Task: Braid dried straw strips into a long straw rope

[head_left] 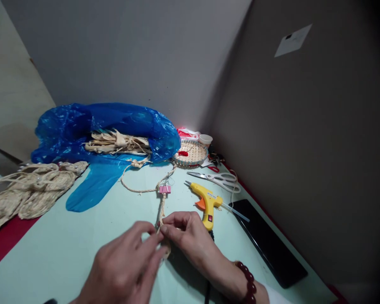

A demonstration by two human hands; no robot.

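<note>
A braided straw cord [138, 188] runs from the blue bag across the pale green table to my hands, with a pink binder clip [164, 189] clamped on it. My left hand [126, 266] and my right hand [190, 236] meet near the table's front. Both pinch the near end of the cord between fingertips. My right wrist wears a dark red bead bracelet [248, 280].
A yellow glue gun [207, 202] lies just right of my hands, with scissors [220, 179] and a black phone [267, 240] further right. A blue plastic bag [104, 131] of straw strips, a woven tray [190, 153] and a pile of woven straw [28, 190] sit behind and left.
</note>
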